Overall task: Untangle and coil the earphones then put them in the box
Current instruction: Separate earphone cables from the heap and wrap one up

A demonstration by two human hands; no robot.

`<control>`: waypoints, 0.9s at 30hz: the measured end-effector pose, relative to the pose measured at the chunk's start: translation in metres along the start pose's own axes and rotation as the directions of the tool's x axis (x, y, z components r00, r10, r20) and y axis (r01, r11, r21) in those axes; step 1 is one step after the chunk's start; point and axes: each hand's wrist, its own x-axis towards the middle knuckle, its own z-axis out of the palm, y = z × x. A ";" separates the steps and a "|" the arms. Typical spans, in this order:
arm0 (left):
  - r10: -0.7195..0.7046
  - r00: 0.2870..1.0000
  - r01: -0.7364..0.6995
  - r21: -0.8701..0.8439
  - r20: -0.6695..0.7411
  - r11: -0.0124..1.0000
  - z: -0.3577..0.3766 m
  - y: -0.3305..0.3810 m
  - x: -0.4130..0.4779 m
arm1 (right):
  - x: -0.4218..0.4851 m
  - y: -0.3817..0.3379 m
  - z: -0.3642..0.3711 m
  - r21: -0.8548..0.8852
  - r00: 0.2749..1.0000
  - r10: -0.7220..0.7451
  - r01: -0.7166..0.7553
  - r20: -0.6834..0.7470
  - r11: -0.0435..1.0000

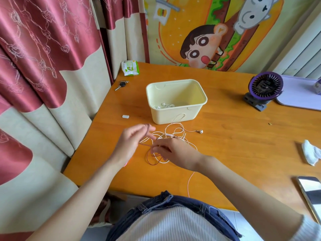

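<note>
Counter [234, 153], orange wood. One cream box [169, 117], open, near the far left corner; one white set [165, 106] of earphones lies in its bottom.

Earphones [173, 134]: one loose tangle on the counter just in front of the box, not inside it. White and dark red cord loops overlap. One earbud [199, 131] lies free to the right; one pinkish strand [189, 182] hangs over the near edge.

Two hands over the tangle. Left hand [133, 141]: raised, dark cord hooked over its fingers (blurred, exact grip unclear). Right hand [173, 150]: fingers curled, pinching the cord at the tangle's near side.

Also on the counter, one each: keys [121, 84], wipes pack [130, 67], fan [264, 87], tissue [311, 152], phone [311, 193].
</note>
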 end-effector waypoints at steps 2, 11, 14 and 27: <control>0.073 0.995 -0.088 0.226 0.074 0.970 0.003 -0.005 -0.006 | -0.001 -0.005 -0.007 0.007 1.000 -0.015 0.015 -0.006 1.000; -0.150 0.899 0.353 -0.477 0.412 0.805 0.000 -0.003 -0.009 | 0.012 0.012 -0.037 0.157 0.985 0.074 -0.049 -0.155 0.986; 0.059 0.838 0.438 -0.733 0.542 0.520 -0.003 -0.005 -0.003 | 0.012 0.019 -0.035 0.218 0.981 0.111 -0.075 -0.157 0.973; -0.220 0.975 0.142 -0.875 0.042 0.463 -0.006 0.002 0.014 | 0.002 0.012 0.007 0.099 0.998 0.058 -0.060 0.029 0.993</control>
